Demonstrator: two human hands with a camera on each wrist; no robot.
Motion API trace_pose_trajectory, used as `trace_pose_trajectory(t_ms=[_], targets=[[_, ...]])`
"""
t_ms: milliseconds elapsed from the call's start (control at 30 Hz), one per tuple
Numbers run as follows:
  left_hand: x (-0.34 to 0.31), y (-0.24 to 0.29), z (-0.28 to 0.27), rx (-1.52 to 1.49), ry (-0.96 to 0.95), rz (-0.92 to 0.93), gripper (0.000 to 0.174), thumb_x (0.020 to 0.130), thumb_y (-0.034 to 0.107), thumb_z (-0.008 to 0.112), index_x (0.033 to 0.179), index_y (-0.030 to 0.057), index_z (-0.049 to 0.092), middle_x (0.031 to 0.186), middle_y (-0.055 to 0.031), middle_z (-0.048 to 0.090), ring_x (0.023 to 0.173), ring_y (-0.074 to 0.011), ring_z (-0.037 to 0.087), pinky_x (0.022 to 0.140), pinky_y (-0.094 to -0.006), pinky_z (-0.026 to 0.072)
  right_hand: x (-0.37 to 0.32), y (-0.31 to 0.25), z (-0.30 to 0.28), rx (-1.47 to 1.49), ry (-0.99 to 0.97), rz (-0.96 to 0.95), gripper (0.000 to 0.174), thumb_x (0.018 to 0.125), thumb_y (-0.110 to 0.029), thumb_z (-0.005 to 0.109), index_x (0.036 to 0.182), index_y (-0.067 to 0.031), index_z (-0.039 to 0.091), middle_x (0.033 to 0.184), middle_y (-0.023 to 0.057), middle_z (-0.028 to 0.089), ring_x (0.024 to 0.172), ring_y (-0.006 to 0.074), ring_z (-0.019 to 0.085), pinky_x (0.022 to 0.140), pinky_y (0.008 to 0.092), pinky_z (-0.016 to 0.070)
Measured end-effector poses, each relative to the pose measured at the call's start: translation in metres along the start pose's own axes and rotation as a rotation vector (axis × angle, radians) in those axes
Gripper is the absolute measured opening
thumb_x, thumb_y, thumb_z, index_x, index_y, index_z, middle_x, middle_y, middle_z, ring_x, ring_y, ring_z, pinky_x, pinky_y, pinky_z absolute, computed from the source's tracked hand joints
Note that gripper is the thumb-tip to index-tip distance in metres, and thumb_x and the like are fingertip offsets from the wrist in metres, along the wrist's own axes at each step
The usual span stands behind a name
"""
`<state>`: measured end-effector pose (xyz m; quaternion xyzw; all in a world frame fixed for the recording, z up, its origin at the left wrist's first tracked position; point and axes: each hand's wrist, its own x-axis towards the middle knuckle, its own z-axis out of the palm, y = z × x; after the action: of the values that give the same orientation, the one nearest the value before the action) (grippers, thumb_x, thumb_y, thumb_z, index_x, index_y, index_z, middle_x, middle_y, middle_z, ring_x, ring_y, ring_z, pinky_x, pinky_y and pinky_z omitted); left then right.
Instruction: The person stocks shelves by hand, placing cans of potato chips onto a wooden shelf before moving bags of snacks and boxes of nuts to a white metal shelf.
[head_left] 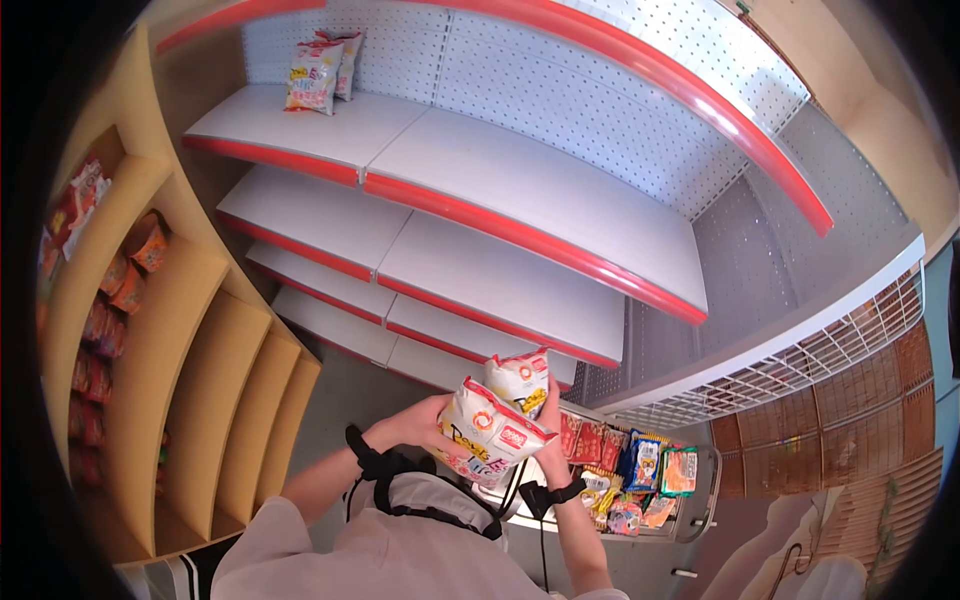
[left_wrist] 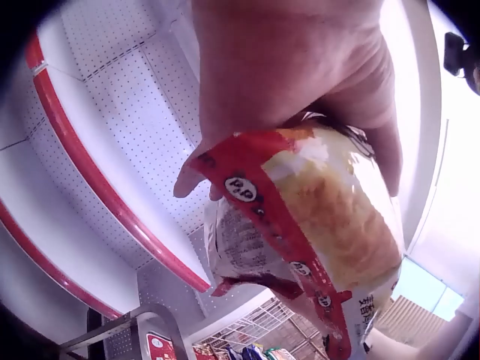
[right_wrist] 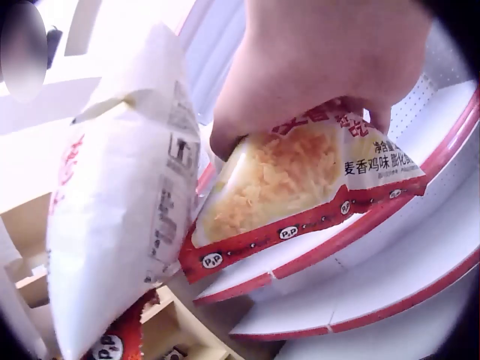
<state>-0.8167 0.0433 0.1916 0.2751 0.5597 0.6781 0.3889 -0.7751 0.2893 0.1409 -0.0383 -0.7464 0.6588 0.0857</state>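
In the head view my left hand [head_left: 422,422] grips a white and red snack bag [head_left: 485,435] in front of my chest. My right hand [head_left: 550,420] holds a second matching snack bag [head_left: 520,380], just behind and touching the first. The left wrist view shows my fingers curled over the top of the left bag [left_wrist: 337,217], its red edge and food picture facing out. From the right wrist, the right bag [right_wrist: 285,180] hangs from my grip by its upper part, with the left bag [right_wrist: 120,217] beside it.
Two similar snack bags [head_left: 314,75] stand at the left end of a white, red-edged shelf [head_left: 500,175]. A cart [head_left: 705,500] with several colourful snack packs stands at my right. Wooden shelves [head_left: 190,350] with packs are on the left; a white wire rack [head_left: 800,360] is at right.
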Motion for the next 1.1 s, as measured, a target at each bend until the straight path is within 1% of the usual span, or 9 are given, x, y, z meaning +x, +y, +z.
trace_pose_trajectory(t_ms=[100,200,300,467,533,567,667,900,1100], targets=[[-0.002,0.0,-0.002,-0.013,0.046,-0.004,0.063,0.066,0.008,0.084,0.12,0.0008,0.051,0.114,-0.0065,0.063,0.103,-0.0143,0.059,0.092,-0.0317,0.0472,0.007,-0.02,0.022,0.24,-0.055,0.063,0.099,0.07,-0.018,0.083,0.144,-0.0018,0.019,0.136,0.0163,0.044,0.123,0.0216,0.046,0.102,0.0344,0.0382],[-0.012,-0.006,-0.007,-0.026,0.077,0.0,0.064,0.066,0.008,0.084,0.12,0.0012,0.051,0.114,-0.0064,0.063,0.103,-0.0144,0.059,0.092,-0.032,0.0472,0.013,-0.027,0.025,0.098,-0.206,-0.071,0.1,0.072,-0.017,0.08,0.147,-0.0045,0.016,0.138,0.016,0.041,0.124,0.0216,0.045,0.103,0.0353,0.0375],[-0.022,-0.004,-0.012,-0.046,0.076,0.005,0.064,0.065,0.006,0.084,0.12,0.0025,0.052,0.115,-0.0065,0.063,0.105,-0.0153,0.059,0.093,-0.033,0.0469,0.018,-0.016,0.012,-0.248,-0.385,-0.157,0.109,0.074,-0.01,0.078,0.151,-0.0104,0.001,0.138,0.0167,0.042,0.123,0.0224,0.046,0.102,0.0359,0.0387],[-0.034,-0.001,-0.017,-0.08,0.062,0.013,0.062,0.065,0.006,0.084,0.118,0.0018,0.054,0.114,-0.0075,0.064,0.104,-0.0164,0.06,0.092,-0.0336,0.0481,0.015,-0.045,0.011,-0.072,-0.412,-0.013,0.112,0.073,-0.009,0.078,0.151,-0.0099,-0.002,0.134,0.0135,0.047,0.115,0.0203,0.052,0.098,0.0334,0.0421],[-0.039,0.006,-0.017,-0.088,0.047,0.01,0.061,0.065,0.006,0.084,0.118,0.0016,0.054,0.113,-0.0078,0.065,0.103,-0.0165,0.061,0.091,-0.0338,0.0487,0.021,-0.044,0.013,-0.008,-0.399,-0.005,0.109,0.071,-0.007,0.079,0.151,-0.0078,0.005,0.131,0.0107,0.05,0.115,0.0187,0.051,0.098,0.0334,0.0421],[-0.04,0.01,-0.016,-0.107,0.029,0.006,0.061,0.064,0.007,0.084,0.117,0.0015,0.054,0.113,-0.0079,0.065,0.102,-0.0165,0.061,0.09,-0.0339,0.0492,0.025,-0.046,0.012,0.031,-0.485,0.09,0.098,0.07,-0.006,0.079,0.146,-0.0055,0.019,0.13,0.0094,0.05,0.117,0.0182,0.05,0.099,0.0336,0.0416],[-0.044,0.026,-0.016,-0.118,0.018,0.003,0.062,0.062,0.006,0.086,0.116,0.0008,0.056,0.112,-0.0083,0.065,0.101,-0.0161,0.061,0.089,-0.034,0.0501,0.03,-0.045,0.015,-0.005,-0.572,0.132,0.086,0.069,-0.006,0.079,0.138,-0.0043,0.03,0.13,0.0092,0.05,0.119,0.0177,0.049,0.1,0.0342,0.0401],[-0.058,0.046,-0.047,-0.073,0.078,0.113,0.058,0.063,0.007,0.085,0.113,0.0009,0.058,0.109,-0.008,0.066,0.099,-0.016,0.062,0.089,-0.0336,0.0501,0.051,-0.046,0.029,0.186,-0.542,0.156,0.082,0.07,-0.005,0.076,0.138,-0.0031,0.031,0.128,0.0094,0.05,0.117,0.0175,0.048,0.1,0.0332,0.0395],[-0.074,0.063,-0.095,-0.132,0.044,0.22,0.065,0.063,0.005,0.085,0.12,0.0013,0.054,0.111,-0.0071,0.065,0.102,-0.0146,0.06,0.089,-0.0333,0.0495,0.079,-0.111,0.066,0.126,-0.481,0.077,0.073,0.07,-0.003,0.078,0.133,-0.0026,0.039,0.119,0.0067,0.057,0.107,0.0158,0.056,0.092,0.0316,0.0455]])
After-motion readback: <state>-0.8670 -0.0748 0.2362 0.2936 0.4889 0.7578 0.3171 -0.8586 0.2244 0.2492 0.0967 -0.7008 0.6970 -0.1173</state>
